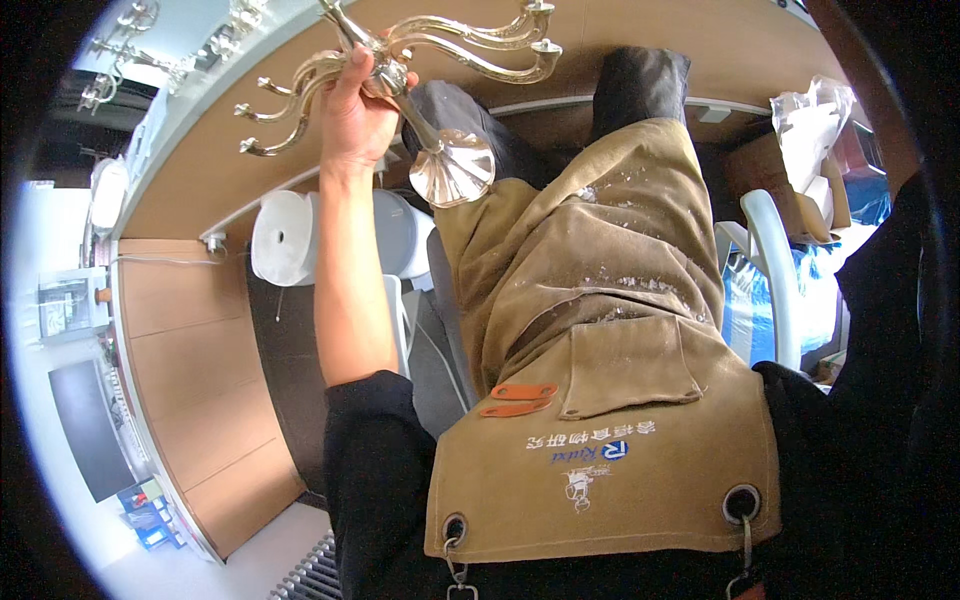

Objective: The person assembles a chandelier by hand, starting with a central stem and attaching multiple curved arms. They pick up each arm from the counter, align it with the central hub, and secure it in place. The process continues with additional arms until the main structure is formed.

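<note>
A shiny silver candelabra (452, 170) with several curved arms tilts in front of me at the upper left. My left hand (360, 118) is closed around its middle, where the arms branch from the stem, with the thumb over the near side. Its fluted round base faces toward me, just above the knee of my brown apron (600, 240). The top of the candelabra runs out of the picture. Along the right edge my right forearm (888, 110) reaches upward, dim and partly cut off; the right hand lies outside the picture.
More metal candle holders (120, 60) stand at the far left on a white-edged table (200, 80). A white rounded container (283, 238) is beside my left forearm. To the right are a pale chair armrest (772, 275) and a cardboard box (765, 170) with clear plastic wrapping.
</note>
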Available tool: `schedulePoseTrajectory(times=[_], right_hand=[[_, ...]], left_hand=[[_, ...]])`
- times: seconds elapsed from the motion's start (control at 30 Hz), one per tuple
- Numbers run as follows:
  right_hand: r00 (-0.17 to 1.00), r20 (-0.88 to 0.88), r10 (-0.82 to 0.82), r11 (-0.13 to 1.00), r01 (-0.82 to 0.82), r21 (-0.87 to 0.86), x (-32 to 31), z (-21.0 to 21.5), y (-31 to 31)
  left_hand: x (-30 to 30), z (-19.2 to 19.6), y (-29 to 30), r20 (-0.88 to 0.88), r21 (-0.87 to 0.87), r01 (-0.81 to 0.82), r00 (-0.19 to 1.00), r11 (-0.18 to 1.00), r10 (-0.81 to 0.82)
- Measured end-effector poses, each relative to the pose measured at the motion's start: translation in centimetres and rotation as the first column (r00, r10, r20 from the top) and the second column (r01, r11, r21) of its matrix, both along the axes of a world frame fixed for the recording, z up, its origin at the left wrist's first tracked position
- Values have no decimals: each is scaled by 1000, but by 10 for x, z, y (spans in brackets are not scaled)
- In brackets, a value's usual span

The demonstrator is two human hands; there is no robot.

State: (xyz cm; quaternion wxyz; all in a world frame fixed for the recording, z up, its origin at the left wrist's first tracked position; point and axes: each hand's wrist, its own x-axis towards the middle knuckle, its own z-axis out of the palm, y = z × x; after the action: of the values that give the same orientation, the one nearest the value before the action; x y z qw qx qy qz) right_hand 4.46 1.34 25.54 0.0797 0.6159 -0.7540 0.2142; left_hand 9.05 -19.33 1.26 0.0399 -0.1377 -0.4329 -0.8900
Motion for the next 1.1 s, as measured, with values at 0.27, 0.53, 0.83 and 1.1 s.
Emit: schedulePoseTrajectory(times=[0.27, 0.53, 0.83, 1.1], right_hand=[[985, -36, -171, 971, 174, 166, 12, 15, -8], [973, -39, -227, 925, 228, 302, 6, 22, -25], [967, -17, -254, 881, 239, 408, -5, 31, -34], [967, -2, -256, 848, 226, 480, -14, 39, -40]], left_hand=[[3, 5, 7, -8, -38, -28, 1000, 999, 27], [6, 7, 8, -16, -25, -21, 1000, 999, 21], [2, 6, 11, -6, -37, -4, 1000, 999, 4], [3, 10, 14, -6, -38, -19, 1000, 999, 19]])
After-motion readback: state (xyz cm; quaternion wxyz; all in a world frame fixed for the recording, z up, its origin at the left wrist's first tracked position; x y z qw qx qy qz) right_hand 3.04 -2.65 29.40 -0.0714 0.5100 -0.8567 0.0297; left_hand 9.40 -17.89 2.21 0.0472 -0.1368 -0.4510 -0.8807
